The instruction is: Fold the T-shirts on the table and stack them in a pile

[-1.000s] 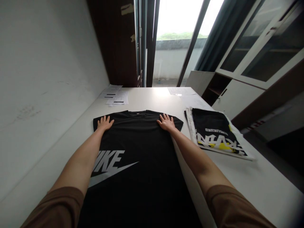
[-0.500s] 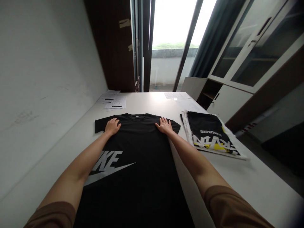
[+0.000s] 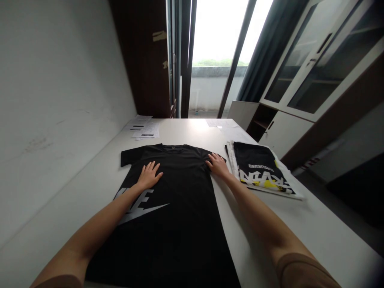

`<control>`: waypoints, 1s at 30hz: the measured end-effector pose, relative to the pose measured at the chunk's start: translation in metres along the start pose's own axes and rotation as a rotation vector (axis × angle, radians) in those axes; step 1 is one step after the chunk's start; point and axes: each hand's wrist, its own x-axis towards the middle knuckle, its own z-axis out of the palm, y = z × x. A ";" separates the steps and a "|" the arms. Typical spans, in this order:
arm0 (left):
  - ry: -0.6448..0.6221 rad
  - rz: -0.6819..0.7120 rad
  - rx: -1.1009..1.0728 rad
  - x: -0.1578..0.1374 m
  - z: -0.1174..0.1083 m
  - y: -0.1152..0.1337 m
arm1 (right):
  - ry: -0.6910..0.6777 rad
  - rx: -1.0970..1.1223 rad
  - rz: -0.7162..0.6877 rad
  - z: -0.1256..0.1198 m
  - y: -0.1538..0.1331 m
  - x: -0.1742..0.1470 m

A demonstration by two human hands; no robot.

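Note:
A black T-shirt (image 3: 183, 192) with a grey printed logo lies spread flat, its collar at the far end. My left hand (image 3: 150, 176) rests flat on the chest, just above the print, fingers spread. On the sleeve at the right lies my right hand (image 3: 218, 165), its fingers stretched out over the fabric. Neither hand grips the cloth. My left forearm covers part of the lettering. To the right of the shirt is a stack of folded clothes (image 3: 261, 164), with a black garment printed in white and yellow on top.
The white table (image 3: 258, 224) meets a wall (image 3: 60, 80) on the left. Paper sheets (image 3: 147, 129) lie at its far left, and more papers (image 3: 220, 123) at the far right. Beyond stand a glass door (image 3: 219, 36) and a cabinet (image 3: 295, 106).
My left hand has slid from the left shoulder down and inward onto the chest. My right hand has shifted outward and slightly down onto the right sleeve.

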 end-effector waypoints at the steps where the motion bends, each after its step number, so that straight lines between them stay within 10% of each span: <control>1: 0.003 0.014 0.001 -0.003 -0.002 0.004 | -0.010 0.018 -0.033 0.000 -0.001 -0.006; 7: -0.088 0.223 -0.062 -0.036 -0.020 0.053 | -0.150 0.081 -0.123 -0.005 0.009 -0.019; 19: -0.285 0.984 -0.303 -0.134 -0.061 0.219 | 0.129 0.052 -0.031 -0.012 0.012 -0.033; 30: -0.299 1.197 -0.299 -0.177 -0.084 0.243 | 0.016 0.065 0.002 -0.006 0.014 -0.036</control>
